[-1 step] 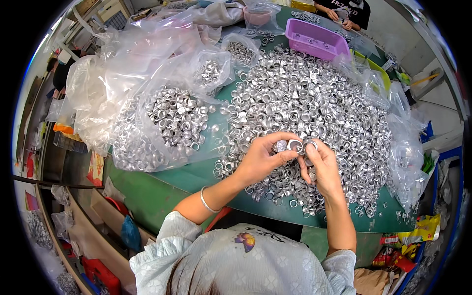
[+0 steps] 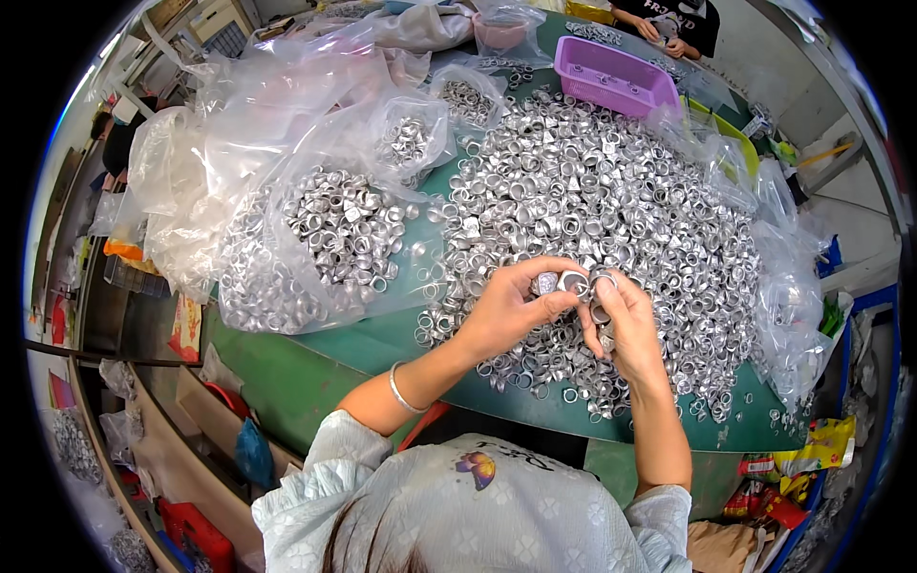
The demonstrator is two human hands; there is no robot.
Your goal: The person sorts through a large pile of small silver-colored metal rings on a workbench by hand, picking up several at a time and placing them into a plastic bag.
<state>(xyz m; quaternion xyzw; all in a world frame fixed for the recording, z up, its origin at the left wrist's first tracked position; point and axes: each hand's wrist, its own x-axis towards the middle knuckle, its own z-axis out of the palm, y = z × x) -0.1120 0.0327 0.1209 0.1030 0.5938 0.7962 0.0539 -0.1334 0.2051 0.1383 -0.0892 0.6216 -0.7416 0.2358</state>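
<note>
Over the near part of a wide heap of silver metal rings (image 2: 573, 181), my two hands meet close together. My left hand (image 2: 516, 306) is closed, with silver rings (image 2: 573, 284) pinched between its thumb and fingers. Right beside it, my right hand (image 2: 626, 325) is also closed on one or more silver rings (image 2: 602, 283); its fingers curl and partly hide them. To the left, a clear plastic bag (image 2: 277, 205) lies spread open with more rings (image 2: 344, 224) inside.
A purple plastic basket (image 2: 611, 81) stands behind the heap, with a yellow-green tray (image 2: 731, 134) at its right. Smaller bags of rings (image 2: 406, 138) sit at the back left. Crumpled clear plastic (image 2: 788, 306) lines the right edge. Across the table a person's hands (image 2: 669, 43) work.
The fingers of my right hand have shifted very slightly around the rings. All else stays in place.
</note>
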